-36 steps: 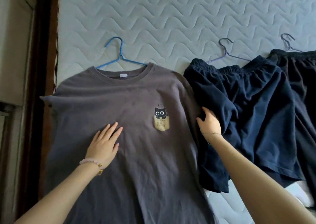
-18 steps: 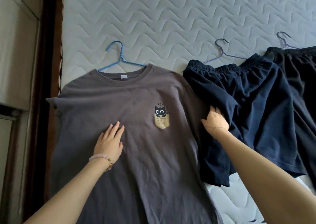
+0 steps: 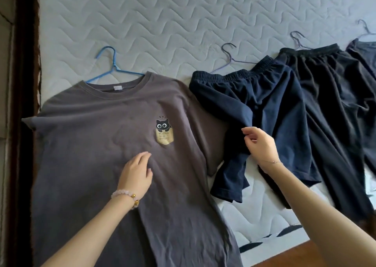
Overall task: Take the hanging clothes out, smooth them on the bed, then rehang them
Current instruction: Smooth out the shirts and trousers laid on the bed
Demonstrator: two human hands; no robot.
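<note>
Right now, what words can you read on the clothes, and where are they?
"YOUR POCKET": on the tan pocket print under the cartoon cat on the grey T-shirt; the line above is too blurred to read.
White neck label: too small to read.
No other text shows.

Left hand (image 3: 135,173): pink beads (image 3: 124,195); right hand (image 3: 258,144): thin chain (image 3: 271,161)

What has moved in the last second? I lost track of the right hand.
The right hand has taken a pinch of the navy shorts and drawn their near leg rightward, off the grey T-shirt, whose sleeve now shows. The left hand stays resting on the T-shirt, fingers a little more relaxed. The blue hanger and the black trousers lie as before.
</note>
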